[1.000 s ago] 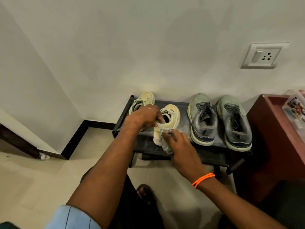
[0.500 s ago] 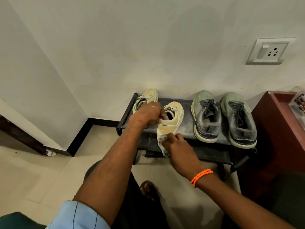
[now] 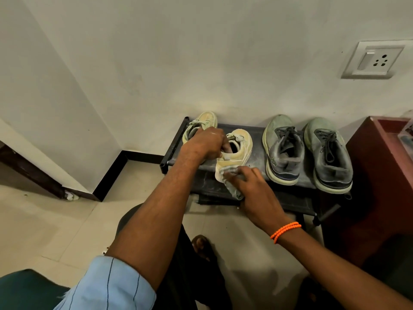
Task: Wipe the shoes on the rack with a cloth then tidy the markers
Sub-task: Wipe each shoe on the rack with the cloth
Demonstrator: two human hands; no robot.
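While held, four shoes [image 3: 283, 148], one cloth [image 3: 232, 180]

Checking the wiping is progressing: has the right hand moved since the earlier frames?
Yes. The right hand with the cloth has shifted right across the heel of the cream shoe, nearer the grey shoe.

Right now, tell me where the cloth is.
In the head view the cloth is under the right hand, pressed on the heel of the yellow shoe at the rack's front edge.

Bare rack top [image 3: 257, 139] between cream shoe [image 3: 239, 151] and grey shoes [image 3: 283, 151], wall close behind
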